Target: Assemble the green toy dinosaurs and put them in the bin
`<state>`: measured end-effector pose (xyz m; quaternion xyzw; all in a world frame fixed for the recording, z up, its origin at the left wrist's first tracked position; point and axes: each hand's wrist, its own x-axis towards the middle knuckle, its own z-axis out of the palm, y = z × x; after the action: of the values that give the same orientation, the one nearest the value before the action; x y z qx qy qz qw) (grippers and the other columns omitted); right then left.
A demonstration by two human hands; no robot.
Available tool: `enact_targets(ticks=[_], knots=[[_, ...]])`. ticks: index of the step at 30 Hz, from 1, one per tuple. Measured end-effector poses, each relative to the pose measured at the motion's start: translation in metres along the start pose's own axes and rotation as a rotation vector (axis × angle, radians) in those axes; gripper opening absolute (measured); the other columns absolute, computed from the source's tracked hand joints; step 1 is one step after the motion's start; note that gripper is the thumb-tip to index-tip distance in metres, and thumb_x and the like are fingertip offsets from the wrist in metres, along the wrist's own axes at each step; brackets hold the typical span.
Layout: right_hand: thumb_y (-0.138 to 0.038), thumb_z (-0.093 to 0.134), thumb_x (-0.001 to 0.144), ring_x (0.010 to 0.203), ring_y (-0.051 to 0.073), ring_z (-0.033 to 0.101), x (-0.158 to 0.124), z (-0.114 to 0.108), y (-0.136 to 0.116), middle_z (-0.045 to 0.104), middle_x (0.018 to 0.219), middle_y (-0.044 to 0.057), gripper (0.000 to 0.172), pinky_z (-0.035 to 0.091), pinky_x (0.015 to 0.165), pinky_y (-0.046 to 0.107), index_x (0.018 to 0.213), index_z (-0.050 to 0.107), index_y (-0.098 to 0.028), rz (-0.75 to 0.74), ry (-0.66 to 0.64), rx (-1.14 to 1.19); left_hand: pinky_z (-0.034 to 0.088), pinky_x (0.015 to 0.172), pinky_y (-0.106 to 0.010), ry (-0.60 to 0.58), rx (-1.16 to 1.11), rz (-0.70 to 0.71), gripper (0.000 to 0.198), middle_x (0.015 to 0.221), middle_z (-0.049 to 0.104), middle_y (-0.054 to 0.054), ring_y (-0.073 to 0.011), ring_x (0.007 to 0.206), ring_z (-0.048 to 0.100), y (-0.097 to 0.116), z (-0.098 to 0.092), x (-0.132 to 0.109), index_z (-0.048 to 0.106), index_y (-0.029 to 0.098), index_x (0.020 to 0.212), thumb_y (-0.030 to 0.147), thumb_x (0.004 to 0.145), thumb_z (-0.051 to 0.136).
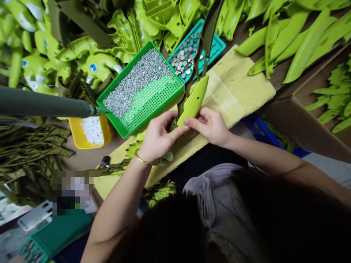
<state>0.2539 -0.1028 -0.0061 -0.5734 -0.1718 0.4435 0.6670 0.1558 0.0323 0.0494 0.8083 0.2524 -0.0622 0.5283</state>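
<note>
A pointed, curved lime-green plastic part (194,100) with a small dark hole is held tilted upward over the foam mat. My left hand (160,135) pinches its lower end from the left. On the right, my right hand (210,124) grips the same end, its thumb lying on the green face. Long dark olive plastic pieces (208,33) rise behind the green part; whether they are joined to it, I cannot tell. Below my left hand lies another green piece with dark spikes (134,146), partly covered by that hand.
A green basket (124,133) of small metal screws and a teal tray (221,44) of silvery discs stand beyond the yellow mat (233,84). At left are a powered screwdriver (49,102) and a yellow tub (108,133) with white pieces. Green parts (298,40) pile up behind.
</note>
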Motion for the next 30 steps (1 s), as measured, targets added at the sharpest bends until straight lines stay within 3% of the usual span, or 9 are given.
enact_targets(ticks=[3,7,10,15,18,23,27,30], knots=[[-0.064,0.074,0.064,0.063,0.011,0.053,0.003,-0.020,-0.012,0.059,0.067,-0.002,0.049,0.044,0.058,0.026,0.078,0.062,-0.019,0.007,-0.066,-0.090,0.043,0.067,-0.028,-0.083,0.014,-0.041,0.045,0.087,0.062,-0.003,-0.0161,0.077,0.055,-0.002,-0.007,-0.001,0.060,0.015,0.096,0.051,0.072,0.073],[-0.071,0.063,0.071,0.047,0.007,0.032,0.012,-0.041,-0.033,0.036,0.052,-0.007,0.053,0.026,0.045,0.025,0.063,0.044,-0.023,-0.034,0.007,-0.111,0.038,0.059,-0.026,-0.241,0.086,-0.036,0.044,0.077,0.056,0.000,-0.0130,0.068,0.049,0.010,-0.012,0.010,0.058,0.017,0.091,0.050,0.070,0.076],[-0.072,0.063,0.070,0.051,0.007,0.029,0.011,-0.039,-0.040,0.029,0.054,-0.007,0.058,0.023,0.048,0.025,0.059,0.035,-0.023,-0.107,0.016,-0.221,0.040,0.063,-0.027,-0.140,0.006,0.078,0.045,0.086,0.058,-0.002,-0.0151,0.078,0.054,0.035,-0.001,0.025,0.058,0.019,0.096,0.052,0.071,0.074],[-0.073,0.053,0.077,0.058,0.008,0.028,-0.003,-0.026,-0.040,0.027,0.058,-0.004,0.060,0.025,0.053,0.027,0.056,0.028,-0.023,-0.331,0.178,-0.357,0.037,0.059,-0.026,0.004,0.009,0.127,0.041,0.072,0.050,0.000,-0.0154,0.077,0.053,0.066,0.022,0.037,0.053,0.018,0.074,0.052,0.071,0.075],[-0.071,0.055,0.078,0.057,0.008,0.028,-0.001,-0.027,-0.043,0.026,0.057,-0.004,0.060,0.025,0.052,0.027,0.055,0.027,-0.023,-0.340,0.192,-0.350,0.036,0.058,-0.025,-0.008,0.002,0.114,0.040,0.074,0.052,0.000,-0.0151,0.076,0.052,0.061,0.019,0.033,0.055,0.018,0.077,0.054,0.073,0.073],[-0.070,0.049,0.082,0.048,0.007,0.029,0.006,-0.035,-0.039,0.029,0.056,-0.006,0.053,0.022,0.047,0.025,0.062,0.039,-0.022,-0.157,0.151,-0.162,0.035,0.054,-0.026,-0.219,0.115,-0.005,0.043,0.068,0.052,0.000,-0.0133,0.063,0.048,0.035,-0.004,0.020,0.058,0.018,0.081,0.061,0.079,0.063],[-0.069,0.060,0.075,0.051,0.007,0.037,-0.004,-0.015,-0.015,0.044,0.056,-0.005,0.053,0.024,0.048,0.025,0.065,0.050,-0.019,0.010,-0.073,-0.272,0.038,0.059,-0.026,-0.126,0.177,-0.007,0.044,0.071,0.056,-0.001,-0.0137,0.066,0.049,0.027,-0.009,0.019,0.062,0.017,0.087,0.060,0.084,0.057],[-0.067,0.063,0.074,0.052,0.006,0.037,-0.013,0.007,-0.003,0.043,0.055,-0.005,0.052,0.024,0.049,0.025,0.065,0.053,-0.017,-0.020,0.008,-0.247,0.041,0.062,-0.025,-0.105,0.083,0.011,0.043,0.078,0.060,-0.002,-0.0140,0.070,0.051,0.029,-0.008,0.021,0.065,0.016,0.093,0.058,0.081,0.063]])
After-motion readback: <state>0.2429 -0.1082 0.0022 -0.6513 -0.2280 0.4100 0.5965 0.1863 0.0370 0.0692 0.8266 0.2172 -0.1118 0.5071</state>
